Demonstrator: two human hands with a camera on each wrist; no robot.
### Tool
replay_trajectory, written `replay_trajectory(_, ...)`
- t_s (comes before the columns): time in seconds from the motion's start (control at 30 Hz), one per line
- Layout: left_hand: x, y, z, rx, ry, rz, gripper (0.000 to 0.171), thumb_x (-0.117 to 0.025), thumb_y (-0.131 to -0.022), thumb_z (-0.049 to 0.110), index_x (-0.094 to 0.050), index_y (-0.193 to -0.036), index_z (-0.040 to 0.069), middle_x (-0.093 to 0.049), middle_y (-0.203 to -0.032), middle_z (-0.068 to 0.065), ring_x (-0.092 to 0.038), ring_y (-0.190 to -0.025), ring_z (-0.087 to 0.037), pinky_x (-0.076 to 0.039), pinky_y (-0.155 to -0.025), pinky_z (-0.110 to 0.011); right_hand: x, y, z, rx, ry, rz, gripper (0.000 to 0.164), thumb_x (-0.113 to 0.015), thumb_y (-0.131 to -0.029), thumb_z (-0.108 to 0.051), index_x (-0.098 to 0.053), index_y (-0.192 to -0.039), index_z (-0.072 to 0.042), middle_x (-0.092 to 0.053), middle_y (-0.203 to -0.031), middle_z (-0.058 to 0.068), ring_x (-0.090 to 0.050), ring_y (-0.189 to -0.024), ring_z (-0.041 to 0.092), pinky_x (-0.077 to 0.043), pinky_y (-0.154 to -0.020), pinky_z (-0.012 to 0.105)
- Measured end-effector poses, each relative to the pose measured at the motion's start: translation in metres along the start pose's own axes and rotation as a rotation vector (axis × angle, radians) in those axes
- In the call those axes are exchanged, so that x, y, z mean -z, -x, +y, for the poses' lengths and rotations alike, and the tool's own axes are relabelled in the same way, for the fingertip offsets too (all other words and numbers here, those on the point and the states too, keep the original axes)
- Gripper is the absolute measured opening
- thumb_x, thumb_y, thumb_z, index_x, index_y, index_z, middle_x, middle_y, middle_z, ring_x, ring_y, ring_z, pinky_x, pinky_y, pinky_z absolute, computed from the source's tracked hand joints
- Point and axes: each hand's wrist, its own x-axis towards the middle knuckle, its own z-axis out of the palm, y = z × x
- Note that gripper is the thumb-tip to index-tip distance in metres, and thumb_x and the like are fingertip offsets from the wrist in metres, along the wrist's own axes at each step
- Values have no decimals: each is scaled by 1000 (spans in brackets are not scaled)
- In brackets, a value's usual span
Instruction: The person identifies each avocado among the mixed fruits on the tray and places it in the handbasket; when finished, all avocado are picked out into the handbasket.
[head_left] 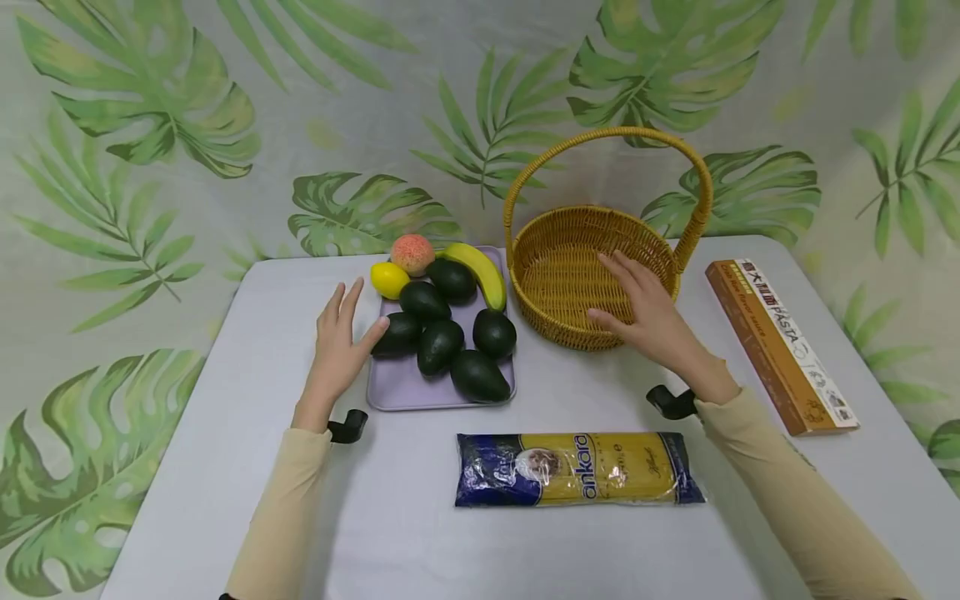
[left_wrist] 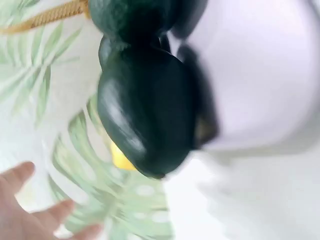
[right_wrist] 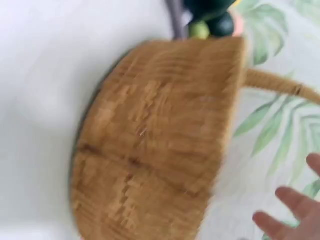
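Note:
My left hand (head_left: pixel 337 346), fingers spread, is at the left side of a lilac tray (head_left: pixel 405 390). Its thumb appears close to a dark green avocado (head_left: pixel 397 335); whether they touch I cannot tell. Several more avocados (left_wrist: pixel 145 110) lie on the tray, with a banana (head_left: pixel 483 271), a peach (head_left: pixel 412 253) and a lemon (head_left: pixel 389 280) at its back. My right hand (head_left: pixel 648 321) is over the near right part of a wicker basket (head_left: pixel 558 332) with a tall handle, its fingers extended and holding nothing. In the right wrist view the basket's woven side (right_wrist: pixel 150 145) fills the middle.
A yellow and blue pasta packet (head_left: pixel 581 469) lies across the front of the white table (head_left: pixel 397 525). At the right, a long brown and white pasta box (head_left: pixel 783 350) lies slanted. Behind the table hangs a leaf-patterned cloth (head_left: pixel 360 108).

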Motion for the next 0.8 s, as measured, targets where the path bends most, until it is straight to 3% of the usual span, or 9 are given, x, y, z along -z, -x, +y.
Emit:
replay_trajectory(0.17,2,17,-24,54,322,-69,76,-58,-95,37,-12,-155,28,-10,-158,-12,-16,-142,-36,-18,-110,-58,-4,-2,-23,63,-210,-114,77,-62,-93,-39,-19,-154,-23,-17,-158,8,-18,-141,35,-20,-106,64)
replay_trajectory(0.33,-3,40,-39,141,505,-104,82,-62,-95,22,-8,-155,19,-11,-158,-16,-24,-139,-36,-23,-111,-51,-13,-5,-42,101,-358,-248,72,-62,-94,-32,-23,-153,-24,-25,-155,7,-34,-134,36,-33,-102,59)
replay_trajectory(0.6,-13,64,-43,139,512,-120,73,-67,-91,12,-26,-152,9,-28,-152,-17,-33,-134,-35,-30,-109,-46,-32,-16,-61,178,-595,-471,68,-60,-96,-22,-24,-153,-18,-23,-156,7,-36,-133,36,-33,-105,55)
replay_trajectory(0.8,-21,67,-49,113,379,-177,74,-73,-86,17,-35,-148,4,-32,-151,-17,-27,-138,-34,-24,-112,-45,-45,-28,-63,215,-663,-603,68,-59,-96,-27,-23,-153,-17,-21,-156,5,-39,-130,38,-37,-102,52)
